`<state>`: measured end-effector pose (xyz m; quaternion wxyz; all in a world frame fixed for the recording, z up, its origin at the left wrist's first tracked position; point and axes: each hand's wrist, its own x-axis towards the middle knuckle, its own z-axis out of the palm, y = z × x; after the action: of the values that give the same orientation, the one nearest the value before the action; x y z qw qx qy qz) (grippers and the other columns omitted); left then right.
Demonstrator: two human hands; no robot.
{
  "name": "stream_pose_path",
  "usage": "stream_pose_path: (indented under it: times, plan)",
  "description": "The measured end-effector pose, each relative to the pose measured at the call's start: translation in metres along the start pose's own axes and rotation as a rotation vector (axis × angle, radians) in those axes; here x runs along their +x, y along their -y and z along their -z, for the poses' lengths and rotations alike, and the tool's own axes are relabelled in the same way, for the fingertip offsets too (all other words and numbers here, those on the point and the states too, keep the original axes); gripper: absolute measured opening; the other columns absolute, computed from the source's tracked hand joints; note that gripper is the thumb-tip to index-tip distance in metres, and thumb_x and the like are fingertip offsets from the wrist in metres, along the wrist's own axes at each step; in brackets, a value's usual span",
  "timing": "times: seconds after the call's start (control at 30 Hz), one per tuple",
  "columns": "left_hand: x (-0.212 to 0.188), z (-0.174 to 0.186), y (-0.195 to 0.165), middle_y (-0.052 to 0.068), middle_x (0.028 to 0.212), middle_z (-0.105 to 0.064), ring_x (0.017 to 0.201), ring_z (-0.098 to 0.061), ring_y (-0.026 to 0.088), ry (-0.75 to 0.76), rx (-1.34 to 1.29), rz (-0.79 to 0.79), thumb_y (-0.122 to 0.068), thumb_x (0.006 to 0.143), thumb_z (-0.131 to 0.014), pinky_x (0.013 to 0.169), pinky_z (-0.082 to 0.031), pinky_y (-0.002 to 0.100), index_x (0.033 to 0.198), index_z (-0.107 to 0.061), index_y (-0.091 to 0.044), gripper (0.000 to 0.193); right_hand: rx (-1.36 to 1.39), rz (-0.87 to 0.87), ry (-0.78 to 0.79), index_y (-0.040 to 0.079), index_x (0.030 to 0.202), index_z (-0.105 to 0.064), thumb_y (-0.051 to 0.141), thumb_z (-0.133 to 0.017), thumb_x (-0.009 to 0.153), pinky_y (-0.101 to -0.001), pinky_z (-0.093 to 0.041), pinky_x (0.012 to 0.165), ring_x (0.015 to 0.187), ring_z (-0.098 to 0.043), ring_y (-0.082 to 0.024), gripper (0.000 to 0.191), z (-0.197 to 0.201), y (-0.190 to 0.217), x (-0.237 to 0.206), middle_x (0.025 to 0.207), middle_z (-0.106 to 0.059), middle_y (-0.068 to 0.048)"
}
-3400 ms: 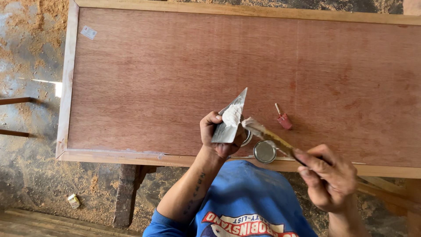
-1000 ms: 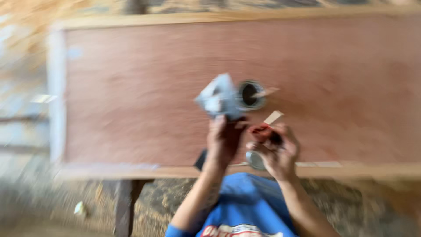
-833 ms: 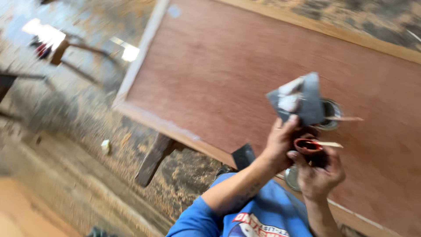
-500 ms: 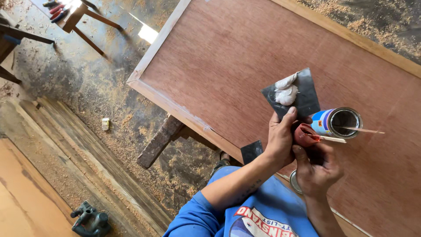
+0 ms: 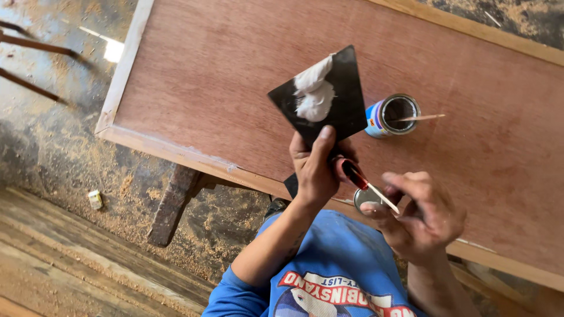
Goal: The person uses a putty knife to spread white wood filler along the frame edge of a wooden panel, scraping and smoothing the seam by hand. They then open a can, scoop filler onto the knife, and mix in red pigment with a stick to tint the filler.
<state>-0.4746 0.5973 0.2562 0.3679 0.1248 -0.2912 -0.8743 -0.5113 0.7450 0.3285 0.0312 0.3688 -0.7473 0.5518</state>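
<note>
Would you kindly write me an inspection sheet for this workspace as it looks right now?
Surface: reddish wooden panel with a pale frame, on a wooden stand over a sawdust-strewn floor.
Job's things: dark flat plate carrying white putty; small red container; thin stick.
Clutter: open tin on the panel with a stick resting in it; round lid at the panel's edge.
Grippers: left hand holds the plate and the red container; right hand holds the thin stick, its tip at the container.
Cables: nothing seen.
Surroundings: floorboards at lower left, a small pale scrap in the sawdust.
</note>
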Motion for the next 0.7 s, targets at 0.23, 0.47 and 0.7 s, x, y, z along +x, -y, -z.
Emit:
stream_pose_path:
  times: [0.23, 0.47, 0.7]
  plan:
    - [-0.022, -0.002, -0.02, 0.018, 0.082, -0.067, 0.069, -0.063, 0.023, 0.186, 0.093, -0.182, -0.019, 0.116, -0.053, 0.063, -0.052, 0.036, 0.108, -0.059, 0.004, 0.024, -0.165, 0.295, 0.086, -0.001, 0.108, -0.067, 0.01, -0.08, 0.093, -0.0286, -0.056, 0.057, 0.071, -0.069, -0.02, 0.023, 0.013, 0.047, 0.022, 0.084, -0.066, -0.008]
    - [-0.031, -0.001, -0.034, 0.019, 0.087, -0.068, 0.076, -0.064, 0.028, 0.196, 0.108, -0.249, -0.026, 0.108, -0.055, 0.069, -0.055, 0.044, 0.116, -0.055, -0.003, 0.024, -0.295, 0.48, 0.339, -0.004, 0.101, -0.064, 0.007, -0.081, 0.086, -0.0393, -0.054, 0.058, 0.072, -0.07, -0.025, 0.025, 0.047, 0.061, 0.032, 0.086, -0.067, -0.01]
    - [-0.025, -0.012, -0.036, 0.018, 0.084, -0.068, 0.07, -0.065, 0.024, 0.185, 0.213, -0.192, -0.022, 0.11, -0.059, 0.063, -0.055, 0.038, 0.113, -0.059, 0.001, 0.023, -0.324, 0.497, 0.329, -0.003, 0.104, -0.066, 0.017, -0.085, 0.087, -0.0378, -0.054, 0.057, 0.069, -0.069, -0.023, 0.033, 0.064, 0.061, 0.029, 0.08, -0.065, -0.008]
